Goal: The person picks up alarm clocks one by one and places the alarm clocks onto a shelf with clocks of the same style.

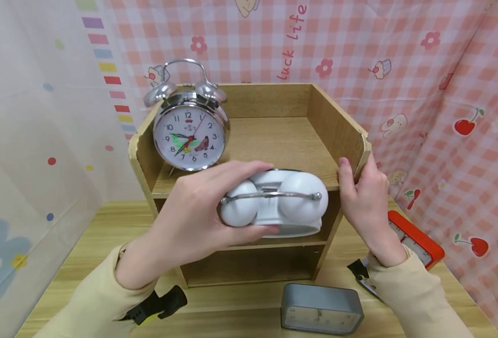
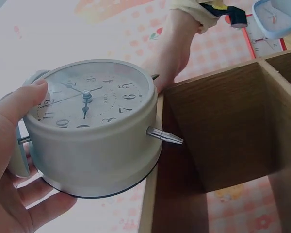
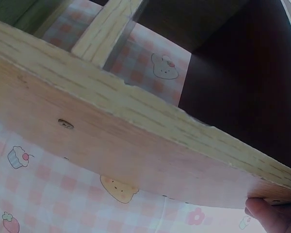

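Note:
My left hand (image 1: 190,206) grips a white twin-bell alarm clock (image 1: 270,206) in front of the wooden shelf's upper edge, bells and metal handle towards me. In the left wrist view, the white clock's (image 2: 94,158) round face is visible, with thumb on the rim and fingers below. My right hand (image 1: 365,202) holds the right side panel of the wooden shelf (image 1: 280,136), thumb inside, fingers outside. Only some fingertips (image 3: 271,213) show in the right wrist view. A silver twin-bell alarm clock (image 1: 190,136) stands upright on the shelf's top left.
A grey rectangular clock (image 1: 321,307) lies on the wooden table before the shelf. A red-framed clock (image 1: 418,239) is right of the shelf, partly behind my right wrist. Lower compartments (image 1: 249,267) open towards me. Checked pink cloth (image 1: 380,37) hangs behind.

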{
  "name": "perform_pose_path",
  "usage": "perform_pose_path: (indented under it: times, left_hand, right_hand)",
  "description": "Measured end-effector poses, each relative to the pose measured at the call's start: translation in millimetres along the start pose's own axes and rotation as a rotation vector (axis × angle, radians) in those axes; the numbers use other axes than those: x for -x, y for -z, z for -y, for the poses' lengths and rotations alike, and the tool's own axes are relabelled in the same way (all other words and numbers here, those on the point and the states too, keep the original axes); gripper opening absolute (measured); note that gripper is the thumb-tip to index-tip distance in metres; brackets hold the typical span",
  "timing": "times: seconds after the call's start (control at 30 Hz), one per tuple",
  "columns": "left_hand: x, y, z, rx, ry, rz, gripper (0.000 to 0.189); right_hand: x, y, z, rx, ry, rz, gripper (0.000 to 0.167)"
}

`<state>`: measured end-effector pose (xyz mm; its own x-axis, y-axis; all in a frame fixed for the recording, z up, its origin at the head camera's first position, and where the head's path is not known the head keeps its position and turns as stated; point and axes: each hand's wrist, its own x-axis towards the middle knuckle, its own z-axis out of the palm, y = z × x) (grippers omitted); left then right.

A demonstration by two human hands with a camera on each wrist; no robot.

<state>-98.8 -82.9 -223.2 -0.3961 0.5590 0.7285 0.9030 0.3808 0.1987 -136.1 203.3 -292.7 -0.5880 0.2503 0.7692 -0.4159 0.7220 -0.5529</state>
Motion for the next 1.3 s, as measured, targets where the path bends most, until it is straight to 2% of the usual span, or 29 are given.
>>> perform_pose_path:
  times: [0.23,0.43,0.6,0.7,0.83,0.93,1.03,1.3]
  left_hand:
    - [-26.5,2.1,1.1,-0.001,0.005,0.016,0.072]
    - [-42.4,7.8,1.1,0.001,0.022,0.009,0.072]
    - [-53.4,9.2,7.3,-0.030,0.044,0.005,0.072]
    - [-61.6,5.0,17.4,-0.061,0.066,0.009,0.073]
    - [-75.6,2.8,19.5,-0.068,0.096,0.039,0.071]
    - [-85.6,5.7,11.4,-0.056,0.126,0.079,0.070]
    - [-93.7,5.2,9.5,-0.065,0.159,0.109,0.069]
    - [-108.9,-1.4,16.7,-0.074,0.241,0.185,0.073]
  right_hand:
    - [1.4,4,1,-0.006,-0.046,0.017,0.035]
    - [1.3,5,0,0.007,-0.028,0.018,0.035]
    - [0.6,4,0,0.003,-0.004,0.020,0.035]
    - [0.2,3,-1,0.008,0.019,0.019,0.032]
    - [-0.5,3,-2,0.009,0.040,0.004,0.028]
    - [-0.7,3,-3,0.012,0.048,-0.004,0.028]
    - [-0.5,2,-2,0.022,0.049,-0.003,0.028]
    - [0.2,2,-3,0.017,0.060,0.002,0.027]
